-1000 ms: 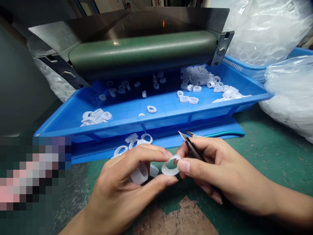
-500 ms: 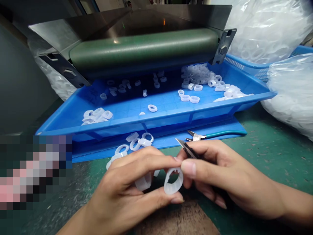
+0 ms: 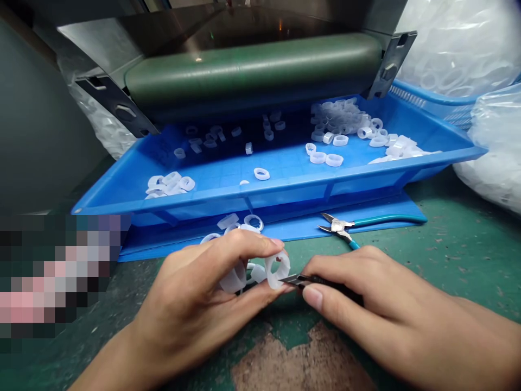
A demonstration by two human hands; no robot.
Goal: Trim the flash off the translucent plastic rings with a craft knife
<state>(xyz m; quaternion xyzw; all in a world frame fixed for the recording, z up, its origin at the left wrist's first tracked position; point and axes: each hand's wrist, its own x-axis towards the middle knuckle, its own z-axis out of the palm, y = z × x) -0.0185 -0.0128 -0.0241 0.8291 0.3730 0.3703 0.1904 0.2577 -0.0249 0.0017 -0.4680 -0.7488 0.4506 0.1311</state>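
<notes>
Translucent rings, a small bunch of them, are in the left hand, near the front edge of the table, aren't they?

Yes, that hand is nearly closed, fingers curled over the bunch and thumb beneath it. One ring stands out past the fingertips, perhaps so that it stays steady and easy to reach.

What about the blue plastic tray behind them?

It's tilted with its low edge toward the person, under a green roller, probably to keep the scattered rings within easy reach. More loose rings lie on a flat blue sheet just in front of it.

And the right hand?

Thumb and fingers are closed on black-handled snips, held low and nearly level, which should give fine control. The tips are at the ring's lower edge, though I can't tell whether they touch it.

Those teal-handled pliers lie open beyond that hand, close enough to grab.

Yes, and further right, past the tray, clear plastic bags of rings are heaped beside the green-topped table.
</notes>
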